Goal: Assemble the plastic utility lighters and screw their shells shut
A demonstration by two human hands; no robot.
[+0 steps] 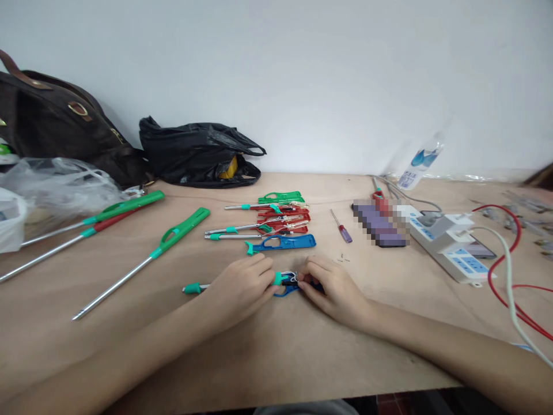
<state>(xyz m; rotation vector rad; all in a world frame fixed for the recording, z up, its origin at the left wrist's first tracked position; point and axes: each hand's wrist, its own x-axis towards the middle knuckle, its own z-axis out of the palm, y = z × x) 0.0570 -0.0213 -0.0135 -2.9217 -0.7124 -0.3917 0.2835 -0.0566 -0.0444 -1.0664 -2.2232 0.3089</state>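
My left hand (pixel 242 288) is closed round the metal tube of a blue lighter (pixel 286 291), whose teal tip sticks out at its left. The fingers of my right hand (pixel 330 288) pinch at the lighter's handle end, where thin white wires and small dark parts show; part of the handle is hidden under them. Just behind lies a loose blue handle shell (pixel 294 242) with a teal piece at its left end. Beyond it are several opened red lighters (pixel 283 222) with metal tubes, and a green shell (pixel 280 197).
At the left lie long lighters, one a green lighter (pixel 185 227), near a black bag (pixel 194 153) and a dark backpack (pixel 73 127). At right are a screwdriver (pixel 343 227), tiny screws (pixel 342 256), a phone (pixel 382 225), a power strip (pixel 458 253), cables and a bottle (pixel 421 164).
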